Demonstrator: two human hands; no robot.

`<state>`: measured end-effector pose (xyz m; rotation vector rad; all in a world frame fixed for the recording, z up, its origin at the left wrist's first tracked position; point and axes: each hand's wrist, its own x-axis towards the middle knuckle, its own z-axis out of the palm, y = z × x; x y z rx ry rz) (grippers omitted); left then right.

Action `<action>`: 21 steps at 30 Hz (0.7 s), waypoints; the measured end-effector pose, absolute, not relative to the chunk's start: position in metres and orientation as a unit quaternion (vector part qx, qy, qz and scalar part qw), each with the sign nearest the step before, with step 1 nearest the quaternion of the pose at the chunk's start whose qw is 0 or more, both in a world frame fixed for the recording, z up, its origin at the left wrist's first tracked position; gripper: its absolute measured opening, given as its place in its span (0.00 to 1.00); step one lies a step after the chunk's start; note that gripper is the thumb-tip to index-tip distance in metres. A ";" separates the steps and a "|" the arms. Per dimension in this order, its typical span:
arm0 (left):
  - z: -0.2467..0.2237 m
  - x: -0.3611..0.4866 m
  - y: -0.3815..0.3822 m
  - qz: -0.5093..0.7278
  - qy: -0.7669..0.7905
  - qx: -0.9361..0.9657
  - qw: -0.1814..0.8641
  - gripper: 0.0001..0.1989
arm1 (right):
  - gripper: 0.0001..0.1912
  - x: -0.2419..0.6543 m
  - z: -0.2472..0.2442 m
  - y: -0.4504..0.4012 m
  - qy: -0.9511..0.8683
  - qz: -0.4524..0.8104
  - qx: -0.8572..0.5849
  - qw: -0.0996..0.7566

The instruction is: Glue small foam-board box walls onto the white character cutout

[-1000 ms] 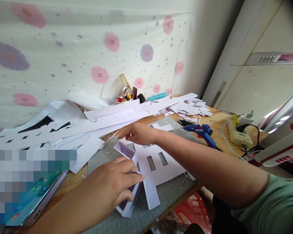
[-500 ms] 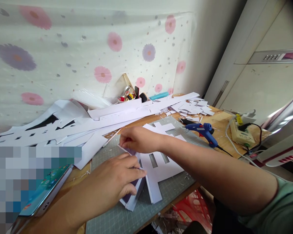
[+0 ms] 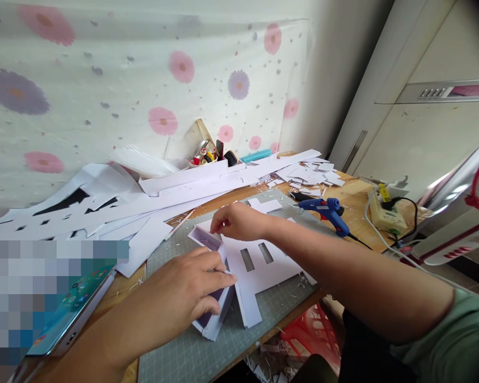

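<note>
A narrow open-topped white box (image 3: 219, 321) lies aslant on the grey cutting mat (image 3: 171, 351). My left hand (image 3: 197, 284) rests over its middle, fingers spread and touching its walls. At the box's far end, my right hand (image 3: 233, 221) has its thumb and fingertips bent together near the right wall; whether something small is between them is hidden. Just right of the box, partly under my right forearm, is a flat white sheet (image 3: 271, 266) with rectangular cut-outs and projecting tabs.
A blue glue gun (image 3: 327, 213) lies at the right, near a power strip (image 3: 387, 213). Paper scraps (image 3: 311, 174) and long white strips (image 3: 183, 194) cover the back. A phone (image 3: 72, 303) is at the left. Tools stand in a container (image 3: 203, 159) by the wall.
My right hand has shifted from the box's far left corner toward its right wall, uncovering the far compartment. My left hand stays on the box. The view has turned slightly right.
</note>
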<state>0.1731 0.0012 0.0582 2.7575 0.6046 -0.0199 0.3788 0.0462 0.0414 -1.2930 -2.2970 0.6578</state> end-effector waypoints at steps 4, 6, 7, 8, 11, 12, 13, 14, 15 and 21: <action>0.058 0.173 0.002 -0.010 0.211 0.964 0.163 0.21 | 0.13 0.389 0.038 0.040 -0.828 0.237 -0.475 0.181; 0.058 0.173 0.003 -0.016 0.211 0.963 0.165 0.19 | 0.12 0.390 0.038 0.036 -0.827 0.241 -0.477 0.173; 0.058 0.172 0.003 -0.017 0.212 0.963 0.164 0.19 | 0.12 0.390 0.038 0.035 -0.828 0.245 -0.473 0.176; 0.058 0.172 0.003 -0.018 0.212 0.964 0.163 0.18 | 0.12 0.390 0.039 0.034 -0.827 0.250 -0.469 0.184; 0.057 0.171 0.003 -0.016 0.208 0.965 0.159 0.19 | 0.13 0.392 0.043 0.034 -0.814 0.257 -0.471 0.221; 0.057 0.171 0.003 -0.013 0.206 0.966 0.158 0.20 | 0.13 0.394 0.045 0.034 -0.808 0.254 -0.480 0.231; 0.057 0.171 0.003 -0.010 0.204 0.966 0.157 0.20 | 0.14 0.398 0.047 0.034 -0.801 0.247 -0.492 0.237; 0.056 0.171 0.003 -0.007 0.202 0.967 0.156 0.20 | 0.14 0.402 0.048 0.034 -0.795 0.239 -0.504 0.238; 0.056 0.171 0.004 -0.002 0.199 0.968 0.154 0.20 | 0.14 0.407 0.049 0.034 -0.791 0.231 -0.516 0.234; 0.054 0.169 0.008 0.021 0.171 0.975 0.142 0.20 | 0.12 0.443 0.041 0.019 -0.791 0.196 -0.559 0.152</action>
